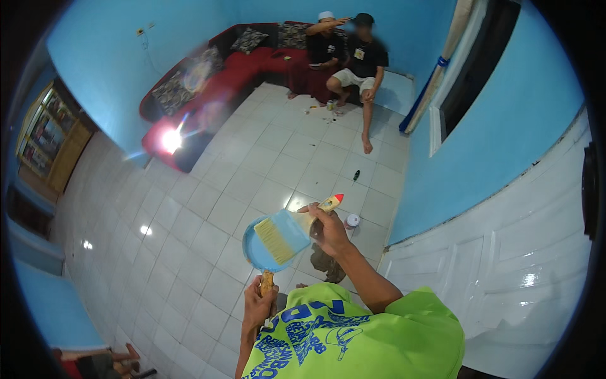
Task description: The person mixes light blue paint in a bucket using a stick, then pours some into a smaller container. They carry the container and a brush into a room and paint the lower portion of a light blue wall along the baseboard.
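Observation:
My left hand point(257, 303) is wrapped round the brown wooden handle point(267, 283) of a round, shallow, light blue pan point(254, 247), held out in front of my green shirt. My right hand point(327, 232) grips a wide paintbrush point(293, 228) near the base of its pale, red-tipped handle. The brush has cream bristles and a light blue band, and lies slanted over the pan. Whether the bristles touch the inside of the pan, I cannot tell.
On the tiled floor point(208, 252) are a brown cloth point(328, 264), a white-lidded tub point(352, 220) and a dark-handled screwdriver point(356, 175). Two people sit by a red corner sofa point(246, 62). Another person's legs point(117, 360) show at lower left. A white door point(499, 271) stands at right.

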`<state>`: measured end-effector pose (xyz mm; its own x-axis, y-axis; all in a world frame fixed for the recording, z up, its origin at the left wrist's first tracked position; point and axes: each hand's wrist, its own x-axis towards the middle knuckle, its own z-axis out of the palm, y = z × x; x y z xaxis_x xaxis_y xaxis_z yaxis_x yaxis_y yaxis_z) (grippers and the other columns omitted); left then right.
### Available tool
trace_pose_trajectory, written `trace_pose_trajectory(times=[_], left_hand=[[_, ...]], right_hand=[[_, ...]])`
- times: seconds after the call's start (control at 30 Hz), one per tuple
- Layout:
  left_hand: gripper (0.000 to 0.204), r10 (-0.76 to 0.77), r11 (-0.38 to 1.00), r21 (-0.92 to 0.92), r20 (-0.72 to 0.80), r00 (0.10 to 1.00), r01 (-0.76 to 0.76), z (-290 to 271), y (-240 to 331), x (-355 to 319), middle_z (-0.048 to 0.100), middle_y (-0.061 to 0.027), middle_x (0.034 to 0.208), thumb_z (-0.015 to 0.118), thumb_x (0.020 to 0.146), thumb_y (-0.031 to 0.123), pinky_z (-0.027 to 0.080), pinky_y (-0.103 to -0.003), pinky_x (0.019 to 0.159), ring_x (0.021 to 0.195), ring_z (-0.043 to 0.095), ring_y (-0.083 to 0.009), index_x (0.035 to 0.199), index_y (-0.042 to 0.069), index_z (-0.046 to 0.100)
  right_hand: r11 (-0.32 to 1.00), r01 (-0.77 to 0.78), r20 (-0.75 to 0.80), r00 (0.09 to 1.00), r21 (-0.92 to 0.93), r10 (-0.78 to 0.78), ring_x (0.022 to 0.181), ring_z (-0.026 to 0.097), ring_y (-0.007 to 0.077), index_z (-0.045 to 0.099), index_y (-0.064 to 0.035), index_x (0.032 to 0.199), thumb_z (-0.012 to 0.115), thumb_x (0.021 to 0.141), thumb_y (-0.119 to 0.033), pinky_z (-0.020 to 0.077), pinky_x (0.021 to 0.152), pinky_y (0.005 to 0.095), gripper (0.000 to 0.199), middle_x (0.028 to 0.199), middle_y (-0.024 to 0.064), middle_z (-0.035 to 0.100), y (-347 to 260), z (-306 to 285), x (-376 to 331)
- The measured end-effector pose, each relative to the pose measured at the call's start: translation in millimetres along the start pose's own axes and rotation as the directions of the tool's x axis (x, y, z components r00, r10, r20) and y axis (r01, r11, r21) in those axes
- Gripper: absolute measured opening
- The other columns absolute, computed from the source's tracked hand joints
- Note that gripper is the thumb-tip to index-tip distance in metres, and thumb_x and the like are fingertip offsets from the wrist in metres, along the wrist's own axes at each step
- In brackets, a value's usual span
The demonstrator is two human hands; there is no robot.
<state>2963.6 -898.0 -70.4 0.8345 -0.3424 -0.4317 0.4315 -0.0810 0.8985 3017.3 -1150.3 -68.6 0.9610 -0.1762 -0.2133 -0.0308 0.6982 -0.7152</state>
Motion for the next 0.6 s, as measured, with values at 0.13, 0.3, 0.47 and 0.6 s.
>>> trace_pose_trajectory(times=[0.13,0.3,0.47,0.6], left_hand=[[0.012,0.046,0.996,0.072,0.125,0.991,-0.055,-13.5,22.0,81.8,0.052,0.0002,0.059,0.059,0.085,0.002,0.033,-0.025,0.034,0.038,0.044,-0.0070,0.096,0.000,0.054],[0.014,-0.022,0.993,0.119,0.328,0.944,-0.018,-19.5,74.9,178.9,0.053,-0.0003,0.060,0.059,0.084,0.002,0.032,-0.024,0.035,0.038,0.043,-0.0067,0.097,0.000,0.055],[0.013,-0.092,0.971,0.238,0.484,0.870,-0.030,-17.2,118.8,269.2,0.049,-0.0004,0.053,0.061,0.087,0.005,0.029,-0.025,0.031,0.033,0.041,-0.0088,0.093,0.003,0.050],[0.012,-0.149,0.942,0.324,0.636,0.757,-0.087,-29.2,145.8,341.1,0.048,-0.0005,0.053,0.061,0.087,0.006,0.028,-0.026,0.030,0.033,0.041,-0.0092,0.093,0.003,0.051]], right_hand=[[0.992,0.107,-0.040,0.994,0.066,-0.104,0.081,0.060,0.0089,0.063,-0.0067,0.104,0.058,0.098,-0.027,0.0488,0.070,0.0262,0.021,0.093,0.0025,0.064,-18.3,-17.2,35.3],[0.959,0.277,-0.277,0.927,0.058,-0.251,0.076,0.057,0.0083,0.064,-0.0057,0.105,0.056,0.099,-0.028,0.0420,0.062,0.0248,0.024,0.090,0.0013,0.064,-36.9,-22.3,78.6],[0.904,0.419,-0.419,0.838,0.085,-0.349,0.073,0.056,0.0075,0.064,-0.0055,0.109,0.056,0.100,-0.027,0.0407,0.061,0.0238,0.025,0.087,0.0001,0.063,-49.5,-23.2,119.0],[0.849,0.523,-0.564,0.723,0.071,-0.399,0.071,0.055,0.0069,0.064,-0.0043,0.113,0.055,0.100,-0.027,0.0405,0.061,0.0236,0.028,0.084,-0.0008,0.062,-33.6,-13.7,147.8]])
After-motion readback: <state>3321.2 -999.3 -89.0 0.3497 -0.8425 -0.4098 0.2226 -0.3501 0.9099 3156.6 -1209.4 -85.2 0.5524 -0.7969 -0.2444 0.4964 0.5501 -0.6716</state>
